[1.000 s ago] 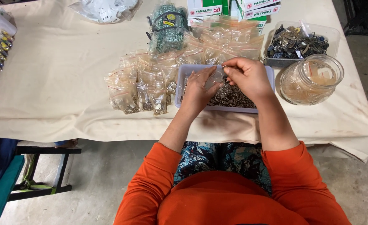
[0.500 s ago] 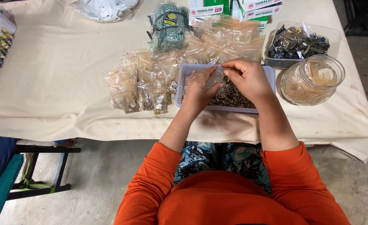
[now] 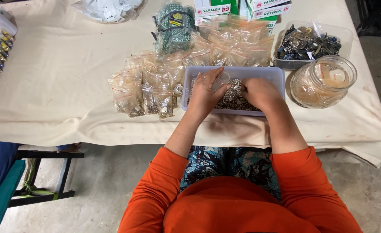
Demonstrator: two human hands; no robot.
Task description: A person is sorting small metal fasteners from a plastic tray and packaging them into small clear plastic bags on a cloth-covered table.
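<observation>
— Where are the hands?
— Both in the grey tray point(image 3: 276, 75) of small metal fasteners point(image 3: 233, 98): left hand point(image 3: 205, 88) fingers spread, pinching a clear bag point(image 3: 222, 80); right hand point(image 3: 259, 91) curled at 3 o'clock, contents hidden.
— Advice?
— Scoop shallow, hold the bag's mouth wide.

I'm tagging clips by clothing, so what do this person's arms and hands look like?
Both arms wear bright orange sleeves pushed up to about the elbows, leaving the forearms bare. The left hand seems to have a ring on one finger; the right hand shows no ring, glove or watch. No markings are visible on the sleeves.
</observation>
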